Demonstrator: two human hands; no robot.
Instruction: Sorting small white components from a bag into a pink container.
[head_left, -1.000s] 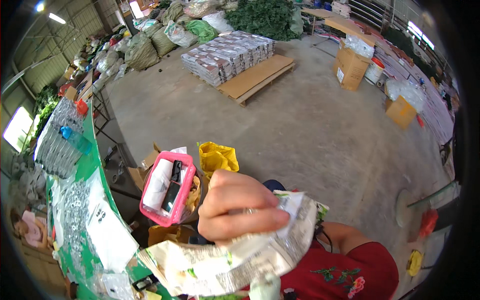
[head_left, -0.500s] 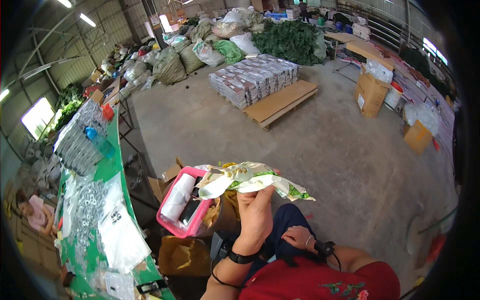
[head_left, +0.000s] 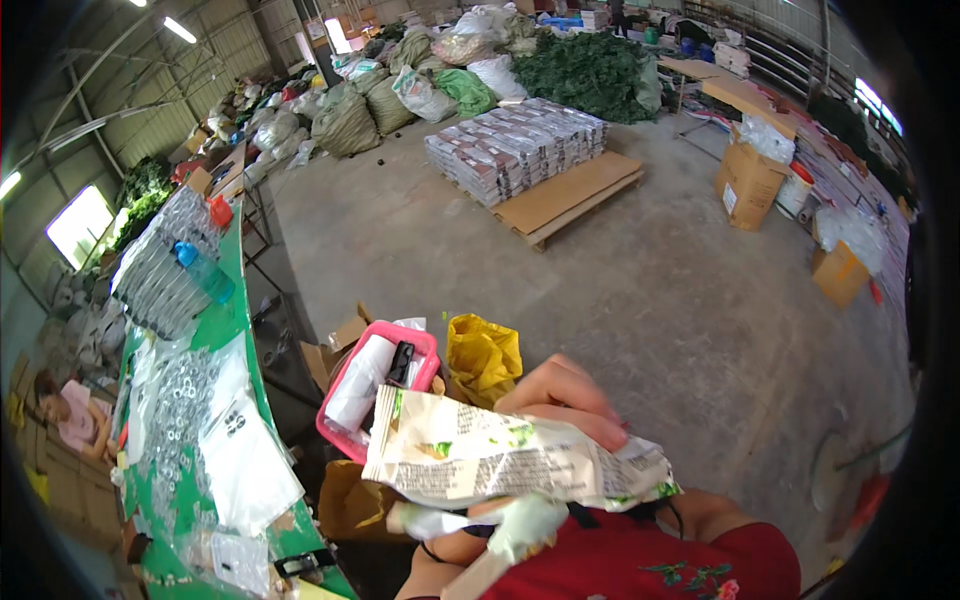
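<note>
A cream snack packet (head_left: pixel 470 455) with green pictures and lines of print lies across in front of me, its broad side turned up. The curled fingers of my right hand (head_left: pixel 572 398) close over its far edge. My left hand (head_left: pixel 462 546) is below the packet's near edge, mostly covered, and its fingers cannot be made out. Beside it, a pale whitish-green scrap (head_left: pixel 528 525) is smeared by motion. What is inside the packet is hidden.
A pink basket (head_left: pixel 325 425) holds a white roll and dark sunglasses. Beyond the packet stands a yellow bag (head_left: pixel 482 350). On the left is a green table (head_left: pixel 225 325) with clear plastic parts and a blue bottle (head_left: pixel 205 275). A stacked pallet (head_left: pixel 520 150) stands farther off.
The packet has come lower and nearer, with its printed side now showing. My right hand has risen from my lap onto it. My left hand has dropped beneath it.
</note>
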